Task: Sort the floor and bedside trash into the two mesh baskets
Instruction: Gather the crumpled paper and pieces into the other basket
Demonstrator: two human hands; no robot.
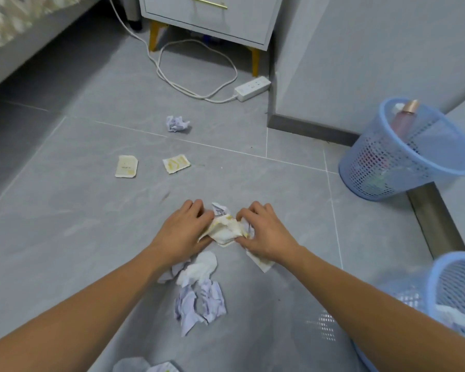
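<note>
Both hands are down on the floor (pixel 91 210) at centre frame; the left hand (pixel 184 229) curls its fingers around one side of a stained wad (pixel 224 230), the right hand (pixel 263 234) pinches the other side; they seem to be gathering it into a bundle.

Progress looks partial. The far basket (pixel 406 151), right of frame, already holds a pink bottle (pixel 403 116) and some coloured bits; the near basket (pixel 457 296), lower right, has something pale at the bottom. Plenty is left, I'd say: a paper ball (pixel 177 124) above centre; two flat stained wrappers (pixel 126 167) (pixel 176 163) side by side left of centre; a white tissue (pixel 199 268) and lilac paper (pixel 199 302) just below the hands; more scraps (pixel 145 365) at the bottom edge.

Hard to read: the near basket is cut off by the frame, so its contents are mostly unseen; the far basket's load shows only through the mesh; the bottom scraps are cropped; a strip of wrapper (pixel 261 261) pokes out under the right wrist, the rest hidden; the nightstand (pixel 212 17) top, upper centre, is out of view, so bedside trash can't be judged.
</note>
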